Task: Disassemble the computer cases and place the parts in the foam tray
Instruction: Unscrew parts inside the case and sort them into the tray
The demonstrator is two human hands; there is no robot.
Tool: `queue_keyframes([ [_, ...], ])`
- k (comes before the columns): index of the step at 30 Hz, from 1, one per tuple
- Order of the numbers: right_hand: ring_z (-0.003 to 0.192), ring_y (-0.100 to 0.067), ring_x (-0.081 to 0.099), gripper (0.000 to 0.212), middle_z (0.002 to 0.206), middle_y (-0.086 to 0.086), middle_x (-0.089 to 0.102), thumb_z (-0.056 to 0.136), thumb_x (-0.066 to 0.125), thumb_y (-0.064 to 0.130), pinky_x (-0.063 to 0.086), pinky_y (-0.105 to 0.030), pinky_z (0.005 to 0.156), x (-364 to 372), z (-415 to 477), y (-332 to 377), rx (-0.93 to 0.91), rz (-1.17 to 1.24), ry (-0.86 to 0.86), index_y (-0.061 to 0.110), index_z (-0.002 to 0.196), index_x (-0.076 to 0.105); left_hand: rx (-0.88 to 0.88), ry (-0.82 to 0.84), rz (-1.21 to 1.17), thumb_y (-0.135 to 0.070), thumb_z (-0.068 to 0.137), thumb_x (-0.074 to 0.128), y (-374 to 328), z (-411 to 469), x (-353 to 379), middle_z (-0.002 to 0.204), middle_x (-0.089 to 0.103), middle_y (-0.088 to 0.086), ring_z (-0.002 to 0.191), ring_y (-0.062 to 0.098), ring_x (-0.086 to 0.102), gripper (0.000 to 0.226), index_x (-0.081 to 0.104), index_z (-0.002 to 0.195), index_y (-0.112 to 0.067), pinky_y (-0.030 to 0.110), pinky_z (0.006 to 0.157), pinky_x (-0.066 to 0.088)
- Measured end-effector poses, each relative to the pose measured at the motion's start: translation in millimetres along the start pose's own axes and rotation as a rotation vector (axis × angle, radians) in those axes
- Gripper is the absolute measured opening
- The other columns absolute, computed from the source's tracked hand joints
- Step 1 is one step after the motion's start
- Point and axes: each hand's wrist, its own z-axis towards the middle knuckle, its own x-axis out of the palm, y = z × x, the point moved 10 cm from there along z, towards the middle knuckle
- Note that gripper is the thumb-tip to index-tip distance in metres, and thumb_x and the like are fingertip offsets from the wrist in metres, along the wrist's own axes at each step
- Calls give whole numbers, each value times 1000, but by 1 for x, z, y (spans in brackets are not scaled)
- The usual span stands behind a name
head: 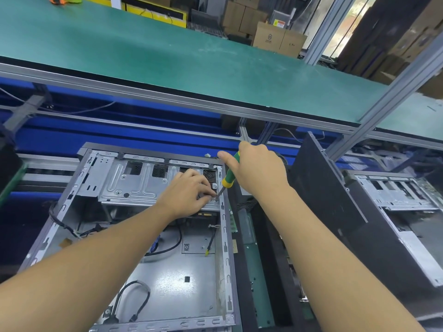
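Right hand (259, 168) grips the screwdriver (229, 178); left hand (189, 190) pinches its tip inside the computer case (167, 283).

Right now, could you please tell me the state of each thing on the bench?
Computer case: open, side cover off, lying flat.
Screwdriver: tilted, tip down on the metal bracket.
Right hand: grips the screwdriver handle.
Left hand: pinches at the screwdriver tip.
Black panel: standing on edge beside the case.
Second case: open.
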Motion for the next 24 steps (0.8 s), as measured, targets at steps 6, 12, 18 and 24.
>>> queue_keyframes([
  [6, 86, -23, 53, 2, 102, -2, 52, 101, 52, 24, 36, -33, 66, 11, -3, 16, -234, 285, 305, 25, 100, 51, 1, 7, -2, -48, 95, 56, 0, 1, 1, 105, 59, -26, 113, 8, 40, 24, 72, 112, -42, 31, 88, 29],
  [12, 86, -22, 56, 25, 100, -2, 59, 100, 48, 44, 42, -35, 67, 12, 2, 13, -162, 334, 340, 26, 116, 55, 3, 25, -13, -45, 95, 58, 0, 0, 2, 105, 60, -25, 114, 10, 39, 24, 73, 111, -39, 35, 93, 34],
  [18, 57, -20, 44, 28, 73, -2, 48, 106, 39, 39, 26, -33, 48, 0, 11, 20, -136, 72, 172, 12, 101, 39, -5, 18, -9, -45, 94, 58, 2, 2, 4, 100, 54, -29, 114, 10, 40, 23, 73, 111, -40, 33, 94, 34],
  [24, 78, -29, 56, 16, 109, 1, 40, 95, 54, 15, 52, -44, 75, 9, -4, 33, -254, 288, 571, 30, 96, 50, 3, 4, -20, -45, 94, 59, 1, 1, 3, 103, 60, -25, 113, 11, 41, 23, 75, 108, -37, 37, 96, 38],
])
